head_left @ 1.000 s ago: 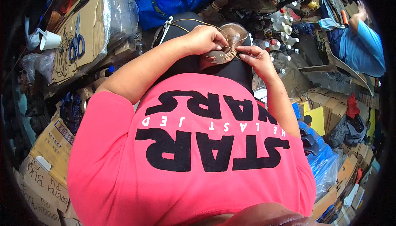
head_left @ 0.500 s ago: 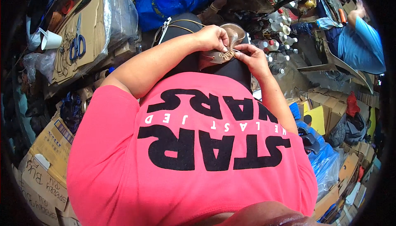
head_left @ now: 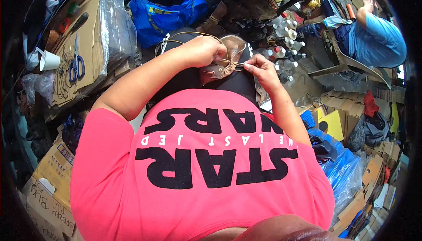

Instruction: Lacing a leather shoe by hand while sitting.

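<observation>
A brown leather shoe (head_left: 212, 72) rests on my lap between my dark-trousered thighs, its opening facing away from me. A thin tan lace (head_left: 228, 61) runs across its front, pulled between my two hands. My left hand (head_left: 205, 51) is closed over the shoe's left side, pinching one stretch of the lace, its fingertips partly hidden. My right hand (head_left: 262, 70) pinches the lace between thumb and forefinger, just right of the shoe. A thin cord (head_left: 187, 33) loops over my left knee.
Scissors (head_left: 76, 65) and a white cup (head_left: 49, 60) lie on cardboard (head_left: 90, 25) at the left. A blue bag (head_left: 169, 10) sits ahead. Several bottles (head_left: 288, 32) stand to the right of my knees. Beyond them is another person in a blue sleeve (head_left: 383, 41).
My hands have drawn apart, the left pulling leftward and the lace now stretched taut between them. The whole view has shifted slightly. The other person's hand has moved up.
</observation>
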Tool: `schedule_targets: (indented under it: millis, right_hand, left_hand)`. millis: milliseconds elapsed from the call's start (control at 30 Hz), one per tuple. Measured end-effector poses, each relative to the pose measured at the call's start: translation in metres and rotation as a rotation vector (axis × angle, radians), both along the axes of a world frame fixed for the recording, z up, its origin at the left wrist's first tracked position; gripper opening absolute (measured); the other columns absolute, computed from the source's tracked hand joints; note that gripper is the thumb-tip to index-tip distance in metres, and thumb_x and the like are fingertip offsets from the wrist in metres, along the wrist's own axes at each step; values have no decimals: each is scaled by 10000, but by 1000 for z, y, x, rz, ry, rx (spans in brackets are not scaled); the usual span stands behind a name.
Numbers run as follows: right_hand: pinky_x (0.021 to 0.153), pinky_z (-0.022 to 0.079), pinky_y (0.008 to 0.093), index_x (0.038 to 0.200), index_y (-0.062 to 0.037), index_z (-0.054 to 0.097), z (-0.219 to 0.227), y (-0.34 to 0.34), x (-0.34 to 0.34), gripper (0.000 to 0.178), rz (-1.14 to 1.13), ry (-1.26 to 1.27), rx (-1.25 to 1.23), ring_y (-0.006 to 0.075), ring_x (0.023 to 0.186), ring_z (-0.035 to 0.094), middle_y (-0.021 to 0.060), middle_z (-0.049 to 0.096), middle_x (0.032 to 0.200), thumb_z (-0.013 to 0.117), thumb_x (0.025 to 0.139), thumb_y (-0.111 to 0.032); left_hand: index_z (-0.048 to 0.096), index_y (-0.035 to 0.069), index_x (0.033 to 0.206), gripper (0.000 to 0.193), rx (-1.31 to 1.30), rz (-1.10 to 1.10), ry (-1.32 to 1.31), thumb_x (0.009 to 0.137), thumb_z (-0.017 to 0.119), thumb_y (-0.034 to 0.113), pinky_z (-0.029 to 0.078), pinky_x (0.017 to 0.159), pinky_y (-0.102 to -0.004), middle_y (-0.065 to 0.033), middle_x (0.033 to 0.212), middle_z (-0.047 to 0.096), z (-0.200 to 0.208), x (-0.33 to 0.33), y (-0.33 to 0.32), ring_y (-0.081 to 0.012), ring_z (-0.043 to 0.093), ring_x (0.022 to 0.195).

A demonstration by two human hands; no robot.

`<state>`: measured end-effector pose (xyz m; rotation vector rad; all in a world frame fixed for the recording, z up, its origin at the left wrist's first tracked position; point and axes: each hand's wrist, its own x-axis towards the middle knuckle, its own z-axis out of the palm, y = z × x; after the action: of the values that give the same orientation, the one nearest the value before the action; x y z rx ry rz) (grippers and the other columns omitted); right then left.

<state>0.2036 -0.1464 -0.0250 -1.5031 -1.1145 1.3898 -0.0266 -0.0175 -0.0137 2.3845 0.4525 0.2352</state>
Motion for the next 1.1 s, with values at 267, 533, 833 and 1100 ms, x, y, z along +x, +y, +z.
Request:
schedule_targets:
  millis: [267,533,833,1100]
  right_hand:
    - [748,450,234,839,-24,618,4,-19,13,156,57,-168,38,86,871,524,10,478,994,732,774,-110]
    - [815,480,384,866,-77,664,6,10,46,134,-91,-982,316,301,952,580,136,547,1109,675,776,-177]
    - [762,402,431,910,-126,576,49,23,-38,108,654,-1276,314,289,825,628,92,655,796,524,815,-129]
    - [805,397,382,829,-121,545,39,-6,2,67,560,-1205,412,270,804,605,86,614,701,545,785,-70]
  left_hand:
    - [616,60,881,134,-40,-19,193,769,554,103,474,672,-418,-179,810,639,9,13,-10,-358,624,793]
    - [610,74,890,134,-23,-70,206,851,555,190,465,672,-451,-179,818,640,5,21,-7,-372,618,795]
    - [564,61,820,87,-14,-91,61,788,538,138,448,632,-432,-159,731,594,12,9,-7,-355,597,734]
    - [529,64,794,27,112,-107,42,784,530,89,449,644,-439,-157,724,587,26,-26,-3,-364,595,755]
